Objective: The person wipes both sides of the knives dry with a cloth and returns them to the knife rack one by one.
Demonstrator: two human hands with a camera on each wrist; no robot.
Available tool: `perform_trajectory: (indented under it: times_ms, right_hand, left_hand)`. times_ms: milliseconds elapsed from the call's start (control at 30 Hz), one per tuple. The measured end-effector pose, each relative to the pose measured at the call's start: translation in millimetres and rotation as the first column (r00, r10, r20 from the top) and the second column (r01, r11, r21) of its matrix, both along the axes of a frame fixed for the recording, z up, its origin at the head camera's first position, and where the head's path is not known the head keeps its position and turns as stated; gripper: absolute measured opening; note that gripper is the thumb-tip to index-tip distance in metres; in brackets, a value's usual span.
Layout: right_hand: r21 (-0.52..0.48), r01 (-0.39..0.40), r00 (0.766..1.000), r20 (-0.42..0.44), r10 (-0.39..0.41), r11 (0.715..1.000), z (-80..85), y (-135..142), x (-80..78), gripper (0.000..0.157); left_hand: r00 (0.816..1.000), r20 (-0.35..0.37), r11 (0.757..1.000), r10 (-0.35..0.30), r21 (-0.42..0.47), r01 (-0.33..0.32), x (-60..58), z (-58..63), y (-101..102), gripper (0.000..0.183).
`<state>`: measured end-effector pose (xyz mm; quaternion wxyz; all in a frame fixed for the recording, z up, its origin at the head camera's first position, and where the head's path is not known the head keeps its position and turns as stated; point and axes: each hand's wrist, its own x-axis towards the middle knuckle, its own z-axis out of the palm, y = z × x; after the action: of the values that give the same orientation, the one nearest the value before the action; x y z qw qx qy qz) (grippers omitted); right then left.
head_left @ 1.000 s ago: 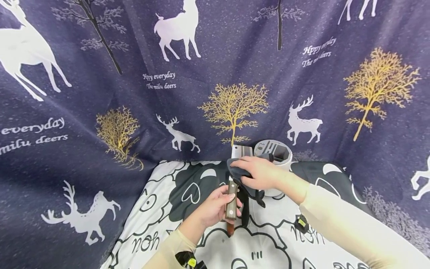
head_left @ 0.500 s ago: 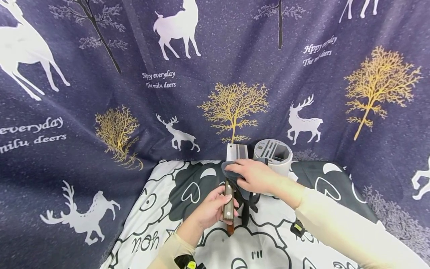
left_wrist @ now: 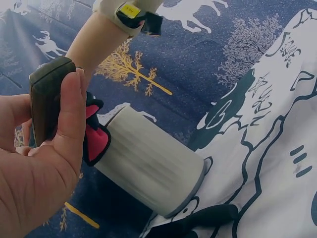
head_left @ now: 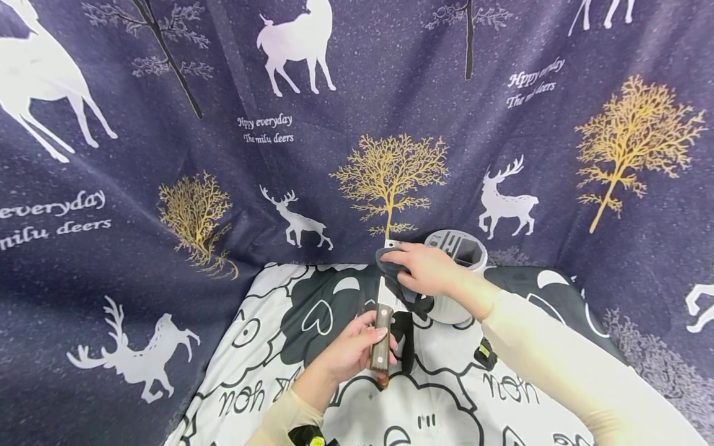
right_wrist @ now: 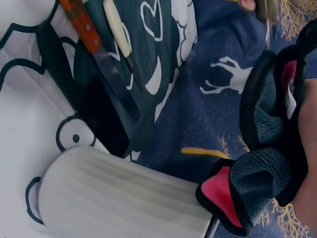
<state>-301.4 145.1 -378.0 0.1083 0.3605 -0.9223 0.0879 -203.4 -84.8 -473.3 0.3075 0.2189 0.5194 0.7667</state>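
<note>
My left hand grips the brown riveted handle of a cleaver, whose blade points away from me. Over the far part of that blade, my right hand holds a dark grey cloth, which hides much of the steel. In the right wrist view the cloth shows black edging and a pink-red underside. The left wrist view has the handle between thumb and fingers.
A white cylindrical knife block with a slotted top stands beyond and right of the hands. On the patterned sheet lie an orange-brown-handled knife, a white-handled knife and a black-handled one. A deer-print curtain hangs behind.
My right hand and the cloth have slid toward the blade's far end, uncovering steel near the handle. My left hand keeps its grip and has shifted only slightly.
</note>
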Motion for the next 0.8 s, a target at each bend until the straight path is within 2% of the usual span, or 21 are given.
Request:
perform_trajectory:
  times_ms: [200,367,567,800]
  right_hand:
    - [-0.034,0.033,0.999,0.033,-0.031,0.999,3.6,6.9,-13.0,0.046]
    - [-0.07,0.011,1.0,0.018,-0.009,0.997,2.4,9.3,-14.8,0.047]
    - [-0.071,-0.005,1.0,-0.02,0.004,0.997,0.9,6.3,-1.7,0.047]
    - [-0.044,-0.103,0.985,-0.142,0.096,0.994,-1.5,-5.6,18.5,0.046]
  left_hand:
    - [0.999,-0.012,0.999,-0.042,0.014,0.042,4.5,2.3,0.0,0.027]
    - [0.998,0.0,0.997,-0.056,0.047,0.056,5.6,1.5,0.5,0.025]
    - [0.999,0.011,0.996,-0.04,0.078,0.04,3.2,-0.3,4.2,0.029]
    - [1.0,0.009,0.998,-0.001,0.063,0.0,-2.5,-1.0,4.7,0.027]
